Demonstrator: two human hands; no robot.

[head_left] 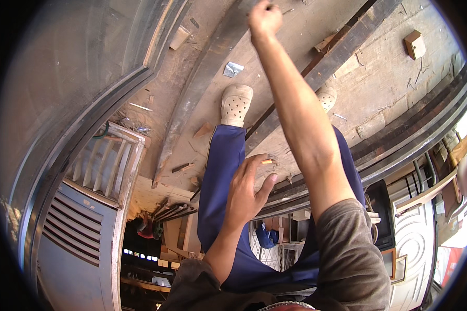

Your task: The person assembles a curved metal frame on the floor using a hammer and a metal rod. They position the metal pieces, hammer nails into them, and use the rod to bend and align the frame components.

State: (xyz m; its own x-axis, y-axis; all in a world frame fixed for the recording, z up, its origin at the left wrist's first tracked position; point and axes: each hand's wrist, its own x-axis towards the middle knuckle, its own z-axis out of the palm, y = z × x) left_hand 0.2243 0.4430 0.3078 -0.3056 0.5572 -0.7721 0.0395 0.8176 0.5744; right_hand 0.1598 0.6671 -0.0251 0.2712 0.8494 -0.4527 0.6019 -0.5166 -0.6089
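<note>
My right arm stretches far forward, and my right hand (265, 20) is closed in a fist near the top edge. Something small and dark shows at its fingers, too little of it to name. Below it to the left runs a long worn wooden plank (205, 72). My left hand (245, 191) hangs over my lap between the knees, thumb held apart. Between its bent fingers sits a cigarette (267, 161), its orange end showing. A second dark beam (345, 49) passes beneath my right arm.
A wooden block (414, 44) lies at the far right, a foil packet (233, 69) ahead of my left shoe (236, 105). Nails and wood scraps litter the floor. Stacked dark beams (399, 140) curve along the right. A glazed frame (83, 103) and louvred grey door (78, 228) stand left.
</note>
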